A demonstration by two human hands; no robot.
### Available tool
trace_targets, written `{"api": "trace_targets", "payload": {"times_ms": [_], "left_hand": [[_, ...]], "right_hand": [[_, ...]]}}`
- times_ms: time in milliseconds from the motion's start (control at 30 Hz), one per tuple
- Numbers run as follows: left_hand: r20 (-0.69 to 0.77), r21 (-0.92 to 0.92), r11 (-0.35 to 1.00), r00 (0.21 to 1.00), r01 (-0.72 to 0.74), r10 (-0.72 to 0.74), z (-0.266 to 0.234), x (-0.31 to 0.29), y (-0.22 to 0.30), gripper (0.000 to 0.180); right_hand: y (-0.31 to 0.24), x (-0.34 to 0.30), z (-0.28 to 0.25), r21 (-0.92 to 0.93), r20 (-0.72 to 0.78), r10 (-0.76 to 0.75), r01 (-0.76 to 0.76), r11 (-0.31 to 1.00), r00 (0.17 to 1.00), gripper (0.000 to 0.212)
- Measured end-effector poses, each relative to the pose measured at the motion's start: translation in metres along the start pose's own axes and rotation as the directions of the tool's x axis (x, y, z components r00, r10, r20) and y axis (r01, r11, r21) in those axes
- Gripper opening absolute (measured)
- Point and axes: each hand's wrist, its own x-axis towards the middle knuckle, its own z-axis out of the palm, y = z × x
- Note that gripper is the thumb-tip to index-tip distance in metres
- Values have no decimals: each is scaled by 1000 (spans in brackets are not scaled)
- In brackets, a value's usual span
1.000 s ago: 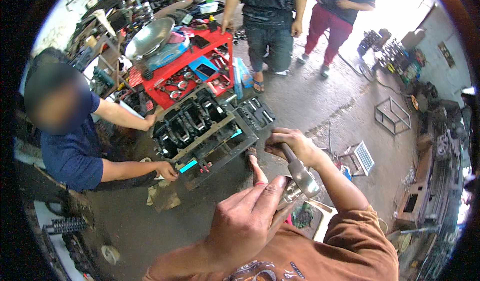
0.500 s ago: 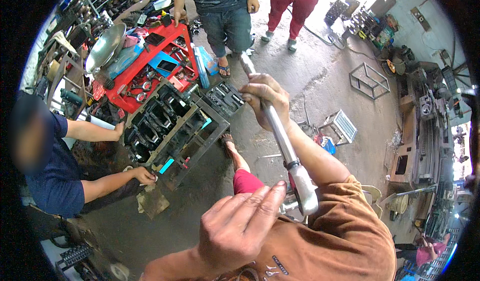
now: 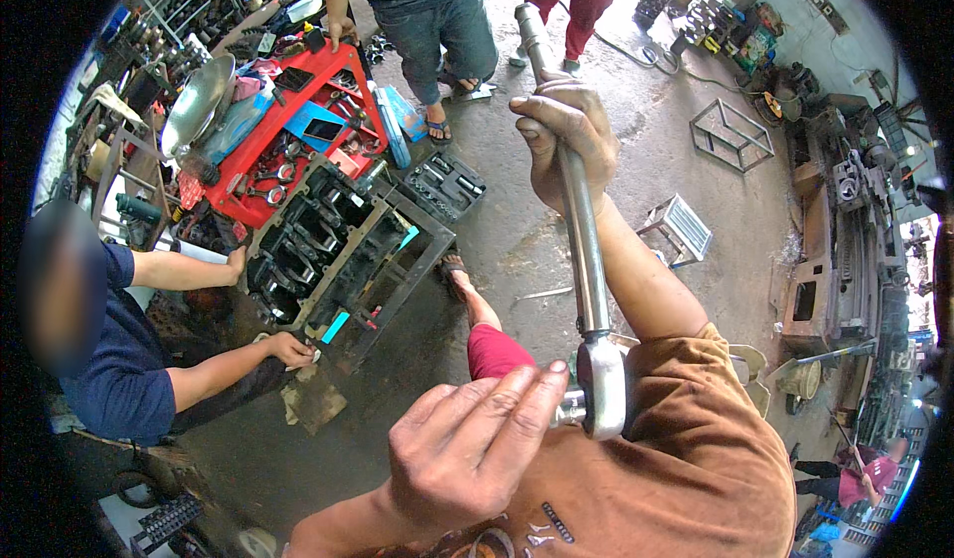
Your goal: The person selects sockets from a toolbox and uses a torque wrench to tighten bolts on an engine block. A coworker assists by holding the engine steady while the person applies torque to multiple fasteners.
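My right hand (image 3: 574, 141) is wrapped round the handle of a long silver torque wrench (image 3: 586, 250), which stands nearly upright in front of me. Its ratchet head (image 3: 604, 389) hangs lowest, beside my chest. A short shiny socket (image 3: 569, 409) sticks out sideways from that head toward my left hand (image 3: 467, 439). The left fingers are pressed together and close on the socket, partly covering it. Left of the wrench, a dark engine block (image 3: 316, 245) rests on a metal stand (image 3: 412, 275), with its bearing journals exposed.
A person in navy (image 3: 119, 349) touches the engine block with both hands. Two other people stand beyond. A red tool cart (image 3: 234, 185) holds engine parts; a socket case (image 3: 445, 185) sits beside the block. A metal stool (image 3: 681, 228) and a square frame (image 3: 730, 136) stand right.
The wrench has swung more upright, its handle end moving up and right with my right hand. My left hand stays by the head, where the socket now shows more plainly.
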Motion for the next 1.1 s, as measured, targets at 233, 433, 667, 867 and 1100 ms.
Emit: {"api": "trace_targets", "payload": {"times_ms": [233, 433, 667, 867, 1100], "left_hand": [[75, -150, 964, 975, 218, -209, 0, -41, -27, 33], [315, -127, 873, 854, 470, -414, 16, -95, -53, 31], [430, -180, 912, 863, 370, -265, 24, -110, -62, 23], [388, -253, 915, 899, 315, -202, 26, -96, -71, 22], [339, -284, 883, 900, 374, -272, 72, -40, -166, 21]], "right_hand": [[-47, -8, -52, 66, 962, 6, -252, 965, 274, 25], [-114, -95, -71, -458, 863, -88, -844, 278, -497, 73], [-170, -114, -74, -374, 927, -2, -927, -30, -374, 77], [-158, -109, -66, -139, 990, 22, -983, 116, -137, 58], [-62, -104, -18, -217, 959, 224, -956, 196, -172, 58]]}}
